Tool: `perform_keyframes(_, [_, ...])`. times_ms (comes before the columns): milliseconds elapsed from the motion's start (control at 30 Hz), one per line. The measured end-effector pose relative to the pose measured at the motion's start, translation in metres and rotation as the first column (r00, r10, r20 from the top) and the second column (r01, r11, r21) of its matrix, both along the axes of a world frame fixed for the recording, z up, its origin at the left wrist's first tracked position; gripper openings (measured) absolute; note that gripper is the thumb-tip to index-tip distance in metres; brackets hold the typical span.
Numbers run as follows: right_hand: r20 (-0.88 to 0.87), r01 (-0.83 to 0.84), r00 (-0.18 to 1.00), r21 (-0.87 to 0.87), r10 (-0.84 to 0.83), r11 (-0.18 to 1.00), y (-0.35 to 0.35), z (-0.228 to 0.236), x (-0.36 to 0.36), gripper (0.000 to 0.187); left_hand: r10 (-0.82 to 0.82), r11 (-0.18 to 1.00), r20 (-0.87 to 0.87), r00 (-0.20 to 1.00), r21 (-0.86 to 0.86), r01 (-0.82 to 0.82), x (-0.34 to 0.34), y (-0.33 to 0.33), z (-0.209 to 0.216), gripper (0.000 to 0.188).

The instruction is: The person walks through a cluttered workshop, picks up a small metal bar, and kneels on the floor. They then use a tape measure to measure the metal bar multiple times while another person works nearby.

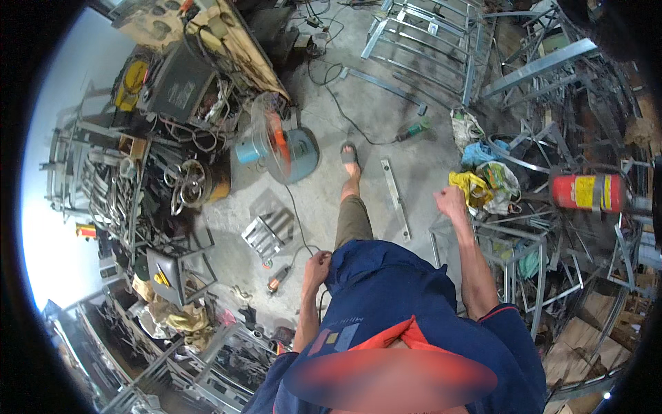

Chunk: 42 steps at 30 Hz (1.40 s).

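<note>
My left hand (317, 268) hangs beside my hip with its fingers curled in; whether anything is in them is hidden. A dark cord (295, 215) runs across the floor close to that hand. An orange-and-dark hand-held power tool (277, 279) lies on the floor to its left. Held out to the right, my right hand (452, 202) is closed in a loose fist, and nothing shows in it. In this view it appears next to a yellow plastic bag (470, 190). A long metal spirit level (395, 200) lies on the floor between my foot and the right hand.
A blue floor fan (302, 155) stands ahead left. A green power tool (412, 131) with a trailing cord lies ahead. Metal frames (420, 41) crowd the far right, near a red fire extinguisher (586, 192). Left are a stool (169, 272) and a silver slatted piece (263, 237).
</note>
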State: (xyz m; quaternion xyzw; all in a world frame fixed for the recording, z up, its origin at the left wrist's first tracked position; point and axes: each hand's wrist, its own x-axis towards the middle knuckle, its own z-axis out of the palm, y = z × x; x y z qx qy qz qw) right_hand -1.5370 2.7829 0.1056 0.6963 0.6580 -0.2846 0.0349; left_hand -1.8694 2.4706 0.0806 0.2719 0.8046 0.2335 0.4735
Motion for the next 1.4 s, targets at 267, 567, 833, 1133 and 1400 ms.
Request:
perform_keyframes(267, [-0.089, 0.222, 0.971, 0.017, -0.220, 0.975, 0.322, -0.014, -0.131, 0.029, -0.324, 0.918, -0.078, 0.943, 0.214, 0.333, -0.152, 0.392, 0.061, 0.035])
perform_keyframes(567, [0.066, 0.512, 0.845, -0.388, -0.531, 0.766, 0.439, -0.107, -0.132, 0.021, -0.275, 0.960, 0.018, 0.961, 0.063, 0.273, -0.252, 0.579, 0.110, 0.029])
perform_keyframes(833, [0.150, 0.648, 0.691, -0.563, -0.707, 0.513, 0.512, -0.191, -0.168, 0.007, -0.078, 0.996, -0.002, 0.997, -0.046, 0.078, -0.326, 0.717, 0.106, 0.032])
perform_keyframes(1133, [0.267, 0.786, 0.446, -0.573, -0.854, 0.232, 0.780, -0.217, -0.216, 0.005, -0.071, 0.997, 0.016, 0.997, 0.011, 0.071, -0.428, 1.084, 0.089, 0.026])
perform_keyframes(1400, [-0.250, 0.718, 0.539, -0.364, -0.805, 0.594, 1.156, -0.110, -0.314, 0.021, -0.199, 0.980, 0.122, 0.972, 0.040, 0.196, -0.491, 1.319, 0.128, 0.031])
